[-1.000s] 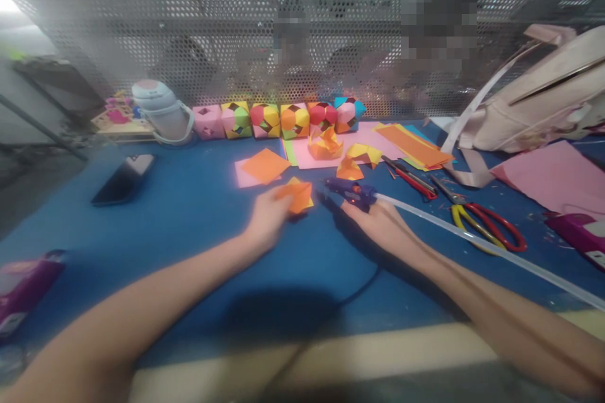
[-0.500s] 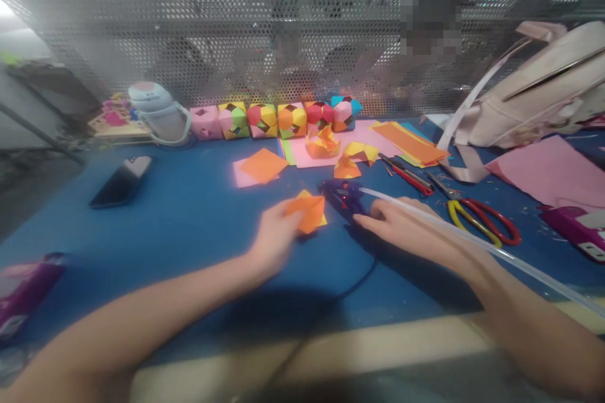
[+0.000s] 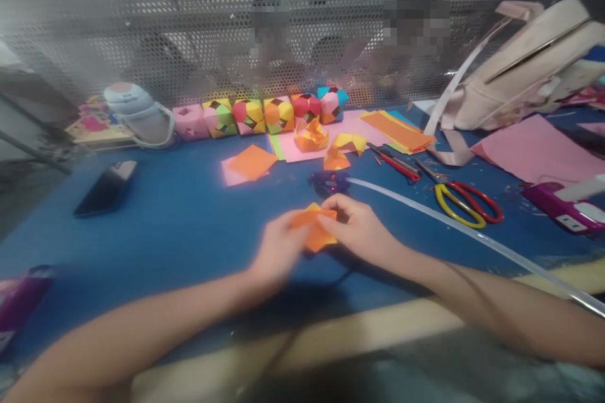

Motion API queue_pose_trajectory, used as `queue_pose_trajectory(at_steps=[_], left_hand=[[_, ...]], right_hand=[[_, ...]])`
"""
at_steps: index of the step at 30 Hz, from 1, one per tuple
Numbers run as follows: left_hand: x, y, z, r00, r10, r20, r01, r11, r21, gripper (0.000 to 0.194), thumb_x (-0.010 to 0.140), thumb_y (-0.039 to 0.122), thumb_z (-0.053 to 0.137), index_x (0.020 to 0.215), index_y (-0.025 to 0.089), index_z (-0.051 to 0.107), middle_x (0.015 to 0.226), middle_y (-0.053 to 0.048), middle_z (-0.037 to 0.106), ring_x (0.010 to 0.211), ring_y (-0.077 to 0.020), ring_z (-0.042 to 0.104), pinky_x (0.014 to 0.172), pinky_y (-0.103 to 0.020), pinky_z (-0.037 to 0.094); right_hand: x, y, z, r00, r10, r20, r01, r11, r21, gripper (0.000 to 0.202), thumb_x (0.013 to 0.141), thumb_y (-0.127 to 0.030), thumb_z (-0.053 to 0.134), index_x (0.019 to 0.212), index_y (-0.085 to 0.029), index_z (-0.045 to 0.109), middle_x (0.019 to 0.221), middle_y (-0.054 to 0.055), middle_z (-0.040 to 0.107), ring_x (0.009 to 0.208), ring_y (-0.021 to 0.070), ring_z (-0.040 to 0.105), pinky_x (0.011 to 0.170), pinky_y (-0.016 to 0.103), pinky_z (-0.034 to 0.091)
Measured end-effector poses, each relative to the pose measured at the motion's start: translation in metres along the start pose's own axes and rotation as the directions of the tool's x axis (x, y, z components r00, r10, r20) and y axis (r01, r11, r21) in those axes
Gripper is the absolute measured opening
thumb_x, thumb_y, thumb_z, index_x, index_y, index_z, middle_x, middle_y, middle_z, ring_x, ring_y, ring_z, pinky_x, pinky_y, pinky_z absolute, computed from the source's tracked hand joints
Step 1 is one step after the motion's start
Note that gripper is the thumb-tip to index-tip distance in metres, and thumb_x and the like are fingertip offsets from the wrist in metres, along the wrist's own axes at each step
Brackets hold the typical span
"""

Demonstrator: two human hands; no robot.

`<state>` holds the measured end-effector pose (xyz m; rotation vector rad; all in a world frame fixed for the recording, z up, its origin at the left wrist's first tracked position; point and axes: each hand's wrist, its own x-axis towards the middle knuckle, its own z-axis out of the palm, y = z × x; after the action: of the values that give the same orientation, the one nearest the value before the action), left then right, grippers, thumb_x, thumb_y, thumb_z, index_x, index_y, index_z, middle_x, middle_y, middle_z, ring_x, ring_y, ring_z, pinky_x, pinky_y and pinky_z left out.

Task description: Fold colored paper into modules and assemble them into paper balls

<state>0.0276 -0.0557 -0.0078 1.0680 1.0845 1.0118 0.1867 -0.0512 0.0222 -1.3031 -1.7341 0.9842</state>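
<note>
Between my two hands is a folded orange and yellow paper piece [image 3: 317, 236]. My left hand [image 3: 282, 245] pinches its left side, and my right hand [image 3: 357, 227] grips its upper right corner between thumb and fingers. Just beyond lies a dark blue glue gun [image 3: 329, 182] with a long clear glue stick [image 3: 425, 208] running out to the right. Farther back are folded orange and yellow pieces [image 3: 345, 150] and an orange paper crown shape [image 3: 311, 136]. An orange square [image 3: 253, 162] overlaps a pink one at the left.
Several paper cubes [image 3: 249, 116] stand in a row by the mesh, beside a white bottle [image 3: 137, 113]. A phone [image 3: 106, 189] lies left. Rightward are a cutter [image 3: 397, 165], scissors [image 3: 460, 201], a purple power strip [image 3: 562, 211] and a pale bag [image 3: 524, 69].
My right hand has come away from beside the glue gun and taken hold of the folded paper. My left hand still holds it. The view has shifted slightly.
</note>
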Motion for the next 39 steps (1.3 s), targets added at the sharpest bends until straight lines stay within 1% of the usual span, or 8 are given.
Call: queue_pose_trajectory(at_steps=[6,13,17,21,26,31,34,39], left_hand=[[-0.001,0.009,0.002,0.999,-0.030,0.009,0.031,0.999,-0.042,0.027,0.072,0.029,0.067,0.095,0.016,0.069,0.081,-0.003,0.069,0.067,-0.0147,0.062,0.061,-0.024,0.051],[0.004,0.011,-0.003,1.000,-0.003,-0.031,0.002,0.999,-0.051,0.016,0.072,0.029,0.068,0.082,0.016,0.070,0.075,-0.001,0.069,0.065,-0.0134,0.063,0.061,-0.023,0.051],[0.006,0.009,-0.004,0.999,0.009,-0.035,-0.011,0.999,-0.039,0.016,0.071,0.029,0.070,0.080,0.016,0.070,0.074,-0.001,0.069,0.063,-0.0129,0.063,0.060,-0.022,0.051],[0.005,0.012,-0.002,0.999,-0.036,-0.015,0.035,0.997,-0.069,0.014,0.070,0.027,0.070,0.077,0.015,0.070,0.069,-0.001,0.068,0.061,-0.0122,0.062,0.058,-0.021,0.050],[0.005,0.020,0.002,0.992,-0.127,0.000,0.126,0.983,-0.133,0.009,0.066,0.022,0.068,0.071,0.014,0.068,0.063,0.000,0.066,0.055,-0.0119,0.061,0.051,-0.021,0.049],[0.006,0.025,-0.001,0.986,-0.141,0.089,0.154,0.974,-0.165,0.010,0.068,0.022,0.065,0.071,0.013,0.067,0.063,0.000,0.065,0.054,-0.0117,0.061,0.049,-0.020,0.048],[0.006,0.026,-0.003,0.983,-0.135,0.124,0.153,0.978,-0.144,0.014,0.071,0.027,0.067,0.072,0.013,0.067,0.065,-0.001,0.065,0.056,-0.0117,0.062,0.051,-0.020,0.049],[0.008,0.024,-0.004,0.992,-0.099,0.075,0.103,0.993,-0.051,0.021,0.069,0.031,0.073,0.073,0.012,0.065,0.064,-0.002,0.067,0.053,-0.0130,0.062,0.050,-0.022,0.050]], right_hand=[[0.000,-0.001,0.000,0.999,-0.023,-0.033,0.023,1.000,-0.012,0.009,0.077,-0.026,0.054,0.073,-0.018,0.054,0.061,-0.004,0.055,0.054,0.0099,0.051,0.049,0.019,0.042],[0.000,-0.001,0.001,1.000,-0.027,-0.011,0.027,0.999,0.043,0.008,0.077,-0.027,0.055,0.075,-0.019,0.054,0.065,-0.003,0.058,0.057,0.0104,0.054,0.051,0.020,0.043],[0.001,-0.001,0.002,0.998,-0.035,-0.043,0.039,0.994,0.105,0.007,0.075,-0.025,0.056,0.078,-0.019,0.055,0.070,-0.002,0.059,0.060,0.0104,0.055,0.053,0.020,0.044],[0.000,-0.003,0.002,0.997,-0.061,-0.043,0.066,0.991,0.120,0.003,0.076,-0.022,0.053,0.077,-0.019,0.054,0.070,-0.003,0.058,0.063,0.0107,0.055,0.056,0.021,0.044],[-0.001,-0.007,-0.001,0.993,-0.109,-0.046,0.113,0.990,0.085,0.005,0.077,-0.019,0.051,0.073,-0.019,0.055,0.071,-0.003,0.059,0.066,0.0105,0.055,0.060,0.021,0.043],[0.000,-0.003,0.001,0.981,-0.185,-0.050,0.186,0.982,0.016,0.010,0.076,-0.014,0.049,0.072,-0.019,0.057,0.071,-0.002,0.060,0.066,0.0106,0.055,0.060,0.021,0.042],[0.000,0.001,0.001,0.971,-0.231,-0.061,0.231,0.973,-0.013,0.011,0.076,-0.013,0.049,0.074,-0.018,0.058,0.072,-0.001,0.062,0.066,0.0110,0.056,0.061,0.022,0.043],[0.001,0.003,-0.002,0.963,-0.269,-0.032,0.269,0.963,-0.012,0.012,0.076,-0.014,0.049,0.080,-0.018,0.059,0.078,0.001,0.063,0.069,0.0122,0.058,0.061,0.023,0.045]])
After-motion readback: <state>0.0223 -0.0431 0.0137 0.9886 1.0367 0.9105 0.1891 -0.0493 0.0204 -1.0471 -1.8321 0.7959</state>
